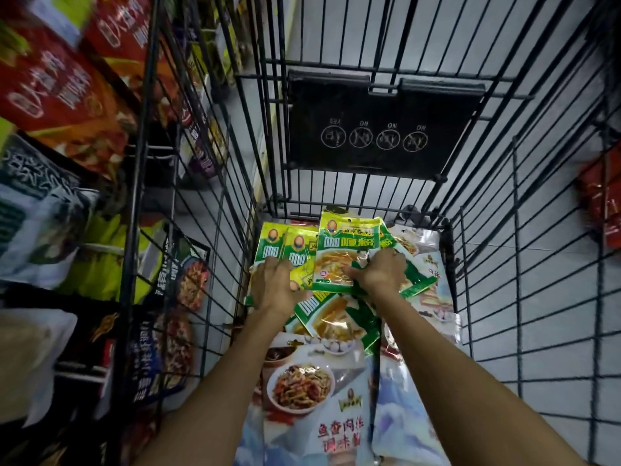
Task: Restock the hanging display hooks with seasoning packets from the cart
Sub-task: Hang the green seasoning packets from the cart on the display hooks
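A green seasoning packet [347, 250] is pinched by the right hand [383, 272]. Similar packets [289, 253] are covered by the left hand [272, 285], and whether they are gripped cannot be told. Larger pale sachets [302, 391] lie beneath. Everything is walled in by the wire cart [215, 230], and hanging bags [50, 95] are seen beyond its left side.

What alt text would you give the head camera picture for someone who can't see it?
Seen from above, a person's right hand grips a green-and-yellow seasoning packet in a black wire shopping cart, while the left hand lies on similar packets beside it. Larger pale-blue packets showing food dishes lie underneath; stocked shelves stand to the left.
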A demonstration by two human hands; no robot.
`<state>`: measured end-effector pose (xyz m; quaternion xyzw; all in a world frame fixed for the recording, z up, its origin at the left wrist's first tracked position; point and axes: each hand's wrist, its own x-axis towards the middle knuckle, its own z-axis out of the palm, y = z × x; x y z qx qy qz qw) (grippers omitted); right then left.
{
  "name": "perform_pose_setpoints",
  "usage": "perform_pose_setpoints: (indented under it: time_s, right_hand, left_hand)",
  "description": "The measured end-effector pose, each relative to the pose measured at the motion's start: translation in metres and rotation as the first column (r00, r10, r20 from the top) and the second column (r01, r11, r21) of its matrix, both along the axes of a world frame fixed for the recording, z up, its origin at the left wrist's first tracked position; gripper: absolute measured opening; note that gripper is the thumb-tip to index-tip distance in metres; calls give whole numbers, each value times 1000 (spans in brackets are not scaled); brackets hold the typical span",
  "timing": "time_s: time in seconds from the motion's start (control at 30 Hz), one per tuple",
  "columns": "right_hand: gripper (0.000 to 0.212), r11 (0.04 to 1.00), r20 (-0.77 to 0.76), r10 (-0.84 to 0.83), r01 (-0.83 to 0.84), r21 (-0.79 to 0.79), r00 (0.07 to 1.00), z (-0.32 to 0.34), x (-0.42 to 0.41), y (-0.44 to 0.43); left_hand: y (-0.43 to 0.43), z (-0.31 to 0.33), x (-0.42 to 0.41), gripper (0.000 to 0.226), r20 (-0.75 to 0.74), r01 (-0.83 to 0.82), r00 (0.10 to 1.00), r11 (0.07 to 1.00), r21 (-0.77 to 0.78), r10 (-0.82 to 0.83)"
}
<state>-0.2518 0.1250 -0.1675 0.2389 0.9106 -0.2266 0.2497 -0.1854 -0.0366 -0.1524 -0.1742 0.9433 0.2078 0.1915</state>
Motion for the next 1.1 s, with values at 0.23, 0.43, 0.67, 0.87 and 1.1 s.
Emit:
perform_pose_setpoints:
  time_s: [0.23, 0.43, 0.67, 0.87, 1.1]
  right_hand:
    - [69, 999, 16, -25, 25, -21, 1000, 10, 8, 64]
    - [75, 999, -17, -4, 3, -49, 1000, 11, 25, 66]
    - [78, 996, -12, 4, -5, -86, 1000, 14, 30, 67]
    - [65, 988, -65, -67, 57, -146, 996, 17, 23, 70]
    - [54, 934, -121, -163, 113, -337, 979, 27, 13, 69]
  left_hand:
    - [-3, -3, -7, 59, -49, -65, 996, 996, 58, 68]
    - [-3, 6, -14, 51, -249, -236, 946, 968, -83, 209]
    - [24, 7, 11, 98, 113, -321, 937, 943, -90, 330]
    - [28, 6, -12, 58, -73, -430, 889, 879, 208, 453]
    - [17, -1, -24, 97, 211, -571, 798, 596, 565, 564]
